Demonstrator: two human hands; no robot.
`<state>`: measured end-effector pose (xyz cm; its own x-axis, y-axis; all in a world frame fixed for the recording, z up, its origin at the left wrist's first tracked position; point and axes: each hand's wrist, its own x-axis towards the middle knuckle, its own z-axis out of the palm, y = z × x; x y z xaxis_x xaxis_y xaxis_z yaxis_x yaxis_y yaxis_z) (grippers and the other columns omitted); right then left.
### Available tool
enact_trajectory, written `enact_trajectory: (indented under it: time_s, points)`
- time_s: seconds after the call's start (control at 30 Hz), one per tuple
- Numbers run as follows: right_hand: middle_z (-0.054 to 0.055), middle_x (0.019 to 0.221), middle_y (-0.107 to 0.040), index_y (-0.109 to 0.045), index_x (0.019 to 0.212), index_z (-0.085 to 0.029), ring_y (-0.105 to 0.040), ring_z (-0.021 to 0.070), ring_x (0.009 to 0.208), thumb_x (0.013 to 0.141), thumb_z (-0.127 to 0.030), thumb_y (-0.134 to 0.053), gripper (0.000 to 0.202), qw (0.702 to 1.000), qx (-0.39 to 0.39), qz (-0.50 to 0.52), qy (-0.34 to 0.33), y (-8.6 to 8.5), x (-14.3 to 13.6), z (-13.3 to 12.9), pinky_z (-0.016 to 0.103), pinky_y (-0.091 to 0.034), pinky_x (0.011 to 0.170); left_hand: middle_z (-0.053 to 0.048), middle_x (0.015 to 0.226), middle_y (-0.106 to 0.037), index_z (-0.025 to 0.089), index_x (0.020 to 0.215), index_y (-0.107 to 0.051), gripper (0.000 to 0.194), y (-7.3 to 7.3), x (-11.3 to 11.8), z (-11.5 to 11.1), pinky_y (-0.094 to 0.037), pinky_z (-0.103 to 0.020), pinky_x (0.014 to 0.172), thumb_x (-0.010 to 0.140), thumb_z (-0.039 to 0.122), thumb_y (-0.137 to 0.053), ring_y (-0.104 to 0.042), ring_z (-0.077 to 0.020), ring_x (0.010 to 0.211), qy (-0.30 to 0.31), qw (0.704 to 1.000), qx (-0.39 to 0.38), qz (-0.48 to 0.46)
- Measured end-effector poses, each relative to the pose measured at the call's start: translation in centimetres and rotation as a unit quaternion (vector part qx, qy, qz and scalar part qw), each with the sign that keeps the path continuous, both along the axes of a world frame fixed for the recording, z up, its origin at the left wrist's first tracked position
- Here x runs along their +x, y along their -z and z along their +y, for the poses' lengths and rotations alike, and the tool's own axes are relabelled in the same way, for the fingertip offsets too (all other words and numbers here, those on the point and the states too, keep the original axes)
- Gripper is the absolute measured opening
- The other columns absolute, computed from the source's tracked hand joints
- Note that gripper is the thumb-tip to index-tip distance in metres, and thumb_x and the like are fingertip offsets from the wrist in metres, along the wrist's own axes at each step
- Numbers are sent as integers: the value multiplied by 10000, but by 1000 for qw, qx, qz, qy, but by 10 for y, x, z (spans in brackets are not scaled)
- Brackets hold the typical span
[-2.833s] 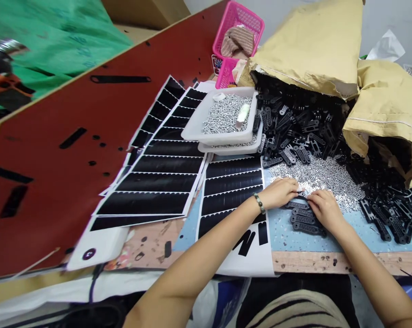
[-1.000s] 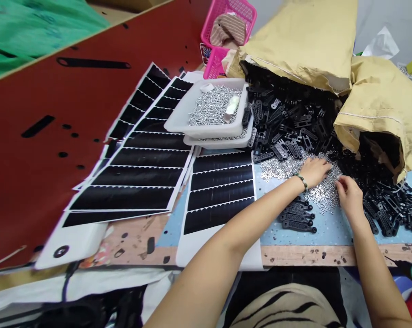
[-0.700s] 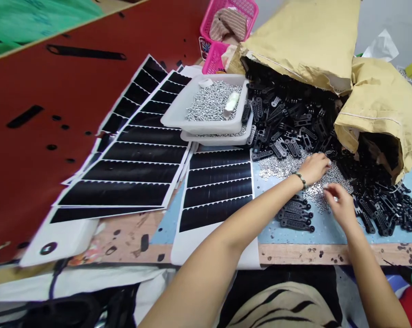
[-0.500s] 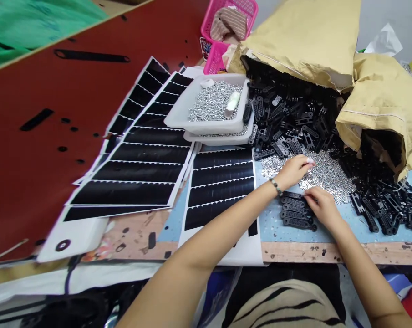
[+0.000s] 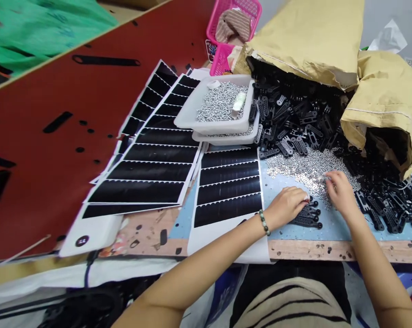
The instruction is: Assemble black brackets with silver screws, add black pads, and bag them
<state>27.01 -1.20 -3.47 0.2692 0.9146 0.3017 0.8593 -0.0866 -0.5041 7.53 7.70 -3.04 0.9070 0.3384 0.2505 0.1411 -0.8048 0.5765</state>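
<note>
My left hand (image 5: 287, 206), with a beaded bracelet at the wrist, has its fingers pressed together over the left part of a row of black plastic pieces (image 5: 306, 222); what it holds, if anything, is hidden. My right hand (image 5: 340, 190) is at the near right side of a pile of small silvery metal parts (image 5: 310, 167). Its thumb and fingertips are close together, and anything between them is too small to make out. A large heap of black pieces (image 5: 294, 118) lies behind the metal parts.
Two stacked white trays (image 5: 181, 119) carry silvery pins. Sheets of black strips (image 5: 226, 186) lie left of my hands. Two yellow paper sacks (image 5: 311, 41) spill black parts at the back and right. Pink baskets (image 5: 221, 59) stand behind, and a red board (image 5: 31, 150) slants at left.
My left hand has moved from the metal pile down over the row of black pieces. My right hand has left the row for the pile's near right side. The view has shifted slightly.
</note>
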Motion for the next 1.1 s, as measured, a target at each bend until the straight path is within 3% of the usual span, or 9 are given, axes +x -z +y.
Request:
enact_trajectory:
  time_s: [0.07, 0.17, 0.37, 0.47, 0.57, 0.73, 0.8, 0.97, 1.1]
  points:
    - [129, 1065, -578, -600, 1095, -175, -549, 260, 983, 893, -237, -452, 258, 995, -28, -62, 73, 3, 18, 1, 407, -458, 867, -23, 779, -606, 161, 814, -566, 145, 4, 5, -3, -428, -302, 756, 920, 141, -470, -548, -162, 776, 18, 999, 50, 12]
    - [130, 1006, -609, -633, 1003, -172, -549, 261, 895, 867, -208, -480, 207, 982, -94, -124, 103, 6, 31, 5, 391, -456, 805, -33, 770, -605, 160, 776, -575, 227, 6, 6, -7, -416, -327, 733, 934, 127, -417, -536, -175, 760, 26, 993, 117, 23]
    - [102, 876, -625, -628, 844, -193, -547, 244, 838, 892, -191, -423, 211, 989, -64, -98, 93, 7, 29, 9, 369, -451, 774, -87, 1100, -586, 163, 927, -608, 124, -3, 6, -1, -441, -355, 818, 918, 206, -491, -538, -207, 969, -10, 998, 64, -15]
    - [88, 879, -627, -617, 894, -194, -568, 223, 843, 907, -220, -409, 210, 998, 3, -7, 64, 3, 18, -1, 361, -462, 795, -81, 1138, -584, 168, 1102, -570, 215, -11, 34, 16, -425, -366, 864, 920, 158, -456, -514, -214, 1038, -47, 996, 73, -17]
    - [73, 929, -642, -603, 987, -203, -596, 198, 851, 912, -239, -415, 206, 996, 22, 89, 10, -2, -3, -17, 338, -482, 788, -80, 1164, -592, 186, 1168, -555, 271, -11, 77, 35, -387, -397, 883, 900, 173, -510, -487, -244, 1091, -65, 990, 117, 51]
    - [49, 914, -663, -593, 1033, -232, -631, 181, 837, 936, -268, -398, 221, 982, -27, 178, -53, -3, -38, -41, 321, -513, 763, -84, 946, -632, 145, 901, -646, 163, -7, 120, 45, -374, -419, 849, 915, 183, -488, -525, -258, 989, -51, 984, 130, 112]
    - [47, 905, -671, -591, 1021, -235, -642, 178, 818, 942, -279, -404, 207, 980, -35, 191, -52, 0, -45, -46, 324, -523, 759, -86, 967, -625, 146, 910, -645, 174, -8, 121, 44, -386, -412, 846, 924, 199, -480, -528, -257, 992, -64, 990, 96, 84]
    - [69, 864, -645, -638, 919, -234, -612, 196, 833, 947, -286, -415, 230, 989, -16, 114, -94, 10, -51, -47, 347, -520, 760, -49, 964, -640, 154, 921, -633, 133, -12, 103, 46, -439, -311, 830, 904, 136, -502, -581, -175, 928, -103, 991, -86, -14]
    - [66, 856, -621, -624, 960, -228, -602, 188, 816, 952, -280, -409, 222, 989, -10, 100, -106, 13, -54, -46, 334, -515, 745, -11, 781, -658, 154, 996, -616, 150, -15, 83, 50, -471, -262, 680, 906, 159, -496, -619, -136, 738, -142, 954, -263, -26]
